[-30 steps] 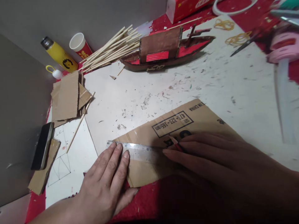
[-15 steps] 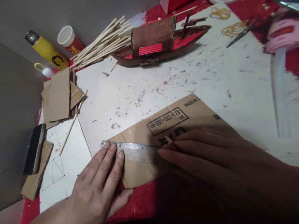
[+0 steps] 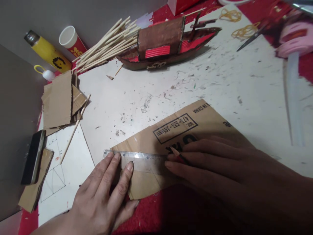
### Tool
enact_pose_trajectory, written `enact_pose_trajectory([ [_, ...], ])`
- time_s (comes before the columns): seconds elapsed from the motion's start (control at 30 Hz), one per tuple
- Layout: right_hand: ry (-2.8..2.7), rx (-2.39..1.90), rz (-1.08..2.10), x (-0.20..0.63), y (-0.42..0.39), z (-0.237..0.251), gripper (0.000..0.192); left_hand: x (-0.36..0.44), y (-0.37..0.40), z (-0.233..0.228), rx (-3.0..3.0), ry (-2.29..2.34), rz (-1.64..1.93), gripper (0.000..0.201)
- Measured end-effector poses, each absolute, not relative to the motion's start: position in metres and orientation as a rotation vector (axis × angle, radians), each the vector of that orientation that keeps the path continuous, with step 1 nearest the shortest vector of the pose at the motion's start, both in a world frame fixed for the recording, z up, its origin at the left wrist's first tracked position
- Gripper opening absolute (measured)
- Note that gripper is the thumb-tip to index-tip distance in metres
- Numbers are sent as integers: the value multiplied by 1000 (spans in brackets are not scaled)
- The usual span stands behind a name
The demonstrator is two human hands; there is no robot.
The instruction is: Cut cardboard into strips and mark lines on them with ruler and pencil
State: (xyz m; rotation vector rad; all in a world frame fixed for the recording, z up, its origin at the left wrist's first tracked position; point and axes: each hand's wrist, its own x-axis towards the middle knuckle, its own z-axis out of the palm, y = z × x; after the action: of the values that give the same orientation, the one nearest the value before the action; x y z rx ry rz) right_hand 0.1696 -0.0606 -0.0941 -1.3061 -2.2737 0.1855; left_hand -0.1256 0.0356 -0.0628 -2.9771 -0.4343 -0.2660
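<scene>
Head view: a metal ruler (image 3: 139,160) is pinned flat on a piece of brown cardboard (image 3: 181,137) by the left hand (image 3: 105,192), whose fingers (image 3: 111,169) are slightly spread and laid across the ruler's left end. A red pencil (image 3: 176,153) is pinched between the fingers of the right hand (image 3: 220,166), with its tip set at the ruler's upper edge, near the ruler's right end. The cardboard is seen lying at the near edge of the white counter (image 3: 151,94), its near corner over a red cloth (image 3: 156,212).

Compared with half a second ago, the left index finger is drawn a little back along the ruler, and the pencil is tilted slightly more towards the ruler; the ruler and the cardboard are unchanged in place.

A model boat (image 3: 168,45) is seen at the far side, with a bundle of wooden sticks (image 3: 107,45) just beside its left end. Cardboard scraps (image 3: 61,101) and a phone (image 3: 33,156) are found to the left.
</scene>
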Motion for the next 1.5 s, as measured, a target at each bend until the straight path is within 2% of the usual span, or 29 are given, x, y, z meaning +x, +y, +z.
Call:
enact_pose_trajectory([
  [0.37, -2230, -1359, 192, 166, -67, -96, 50, -126, 39, -66, -2958, -379, -232, 55],
  [0.63, -2206, -1346, 80, 166, -68, -104, 49, -123, 33, -65, -2962, -456, -279, 49],
  [0.83, -2314, -1284, -120, 172, -63, -106, 45, -125, 32, -65, -2979, -463, -208, 53],
  [1.0, -2344, -1273, -166, 172, -60, -106, 41, -126, 30, -67, -2937, -449, -244, 55],
  [1.27, -2372, -1299, -96, 175, -68, -117, 44, -127, 32, -67, -2944, -448, -246, 55],
  [1.5, -2289, -1302, 3, 169, -63, -102, 47, -127, 33, -67, -2966, -473, -278, 53],
])
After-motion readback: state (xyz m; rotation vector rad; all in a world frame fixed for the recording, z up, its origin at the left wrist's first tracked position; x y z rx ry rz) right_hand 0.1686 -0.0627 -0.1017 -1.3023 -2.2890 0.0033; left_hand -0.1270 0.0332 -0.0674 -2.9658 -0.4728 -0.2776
